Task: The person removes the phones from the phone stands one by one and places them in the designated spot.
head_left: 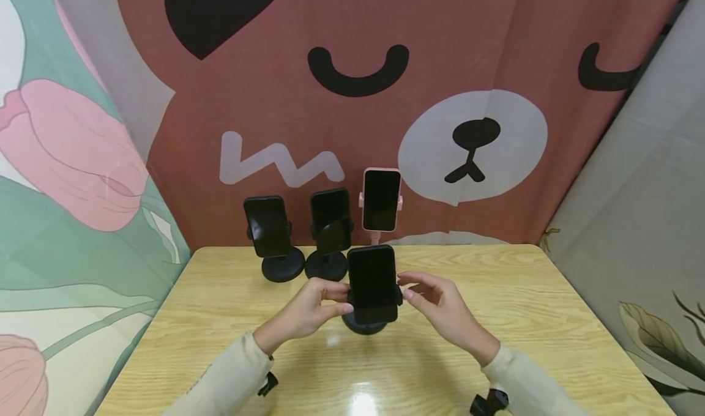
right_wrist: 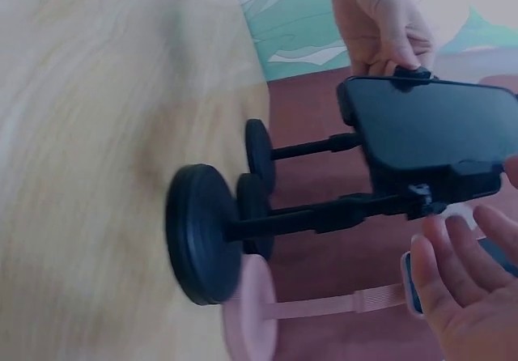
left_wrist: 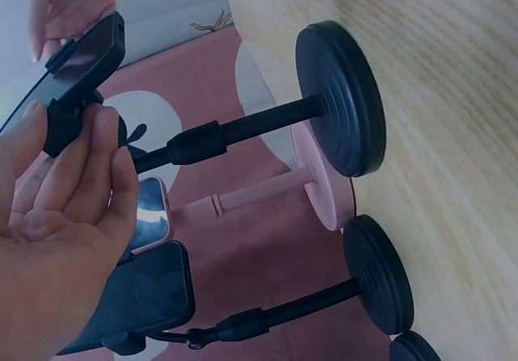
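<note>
The left hand (head_left: 305,314) pinches a black clamp (right_wrist: 413,75) gripping a glossy, round-cornered phone (head_left: 373,281), set near the middle of the wood-grain table (head_left: 484,269) above a ring-moulded disc base (left_wrist: 344,106). The right hand (head_left: 448,312) spreads loosely bent fingers; contact is hard to judge. Far left stand two black phones (head_left: 267,226); the near phone partly blocks a pink stand (head_left: 376,237).

No readable text, label, brand, number or sign on phones (head_left: 373,281), stands (head_left: 283,268), desk (head_left: 523,306) or backdrop (head_left: 248,85), in any view.

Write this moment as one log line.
left grip: pinching clamp; right grip: beside phone; front stand: upright; behind: pink stand, two black stands
</note>
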Action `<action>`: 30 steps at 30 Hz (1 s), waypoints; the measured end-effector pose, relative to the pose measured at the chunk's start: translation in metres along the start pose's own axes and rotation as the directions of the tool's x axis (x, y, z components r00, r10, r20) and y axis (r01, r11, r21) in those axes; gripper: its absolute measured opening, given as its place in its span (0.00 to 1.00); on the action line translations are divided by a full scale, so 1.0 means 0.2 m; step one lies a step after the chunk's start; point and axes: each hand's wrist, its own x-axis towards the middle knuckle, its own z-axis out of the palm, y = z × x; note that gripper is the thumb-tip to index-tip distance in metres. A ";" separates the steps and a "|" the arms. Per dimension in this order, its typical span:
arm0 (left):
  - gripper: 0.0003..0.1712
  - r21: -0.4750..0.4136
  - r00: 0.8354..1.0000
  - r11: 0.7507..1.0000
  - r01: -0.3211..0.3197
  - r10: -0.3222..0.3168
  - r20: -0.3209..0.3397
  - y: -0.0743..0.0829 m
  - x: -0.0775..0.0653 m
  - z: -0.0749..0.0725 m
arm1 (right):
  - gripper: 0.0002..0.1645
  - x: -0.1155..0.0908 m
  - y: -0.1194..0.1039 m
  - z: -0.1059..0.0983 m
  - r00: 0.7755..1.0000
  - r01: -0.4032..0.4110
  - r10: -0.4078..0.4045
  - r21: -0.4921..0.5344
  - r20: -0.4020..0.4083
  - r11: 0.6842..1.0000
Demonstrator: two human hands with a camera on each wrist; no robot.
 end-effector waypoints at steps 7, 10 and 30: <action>0.21 -0.017 1.000 1.000 0.000 0.000 0.011 -0.01 0.00 0.00 | 0.25 0.02 -0.10 -0.01 0.994 0.061 -0.076 -0.167 -0.084 0.984; 0.20 -0.030 1.000 1.000 0.004 -0.004 0.010 0.00 -0.01 0.00 | 0.28 0.04 -0.14 -0.01 0.987 0.107 -0.130 -0.217 -0.096 0.970; 0.20 -0.004 0.999 1.000 -0.030 0.030 0.024 0.00 0.00 -0.01 | 0.35 0.13 -0.33 0.07 0.949 0.246 -0.315 -0.564 -0.025 0.788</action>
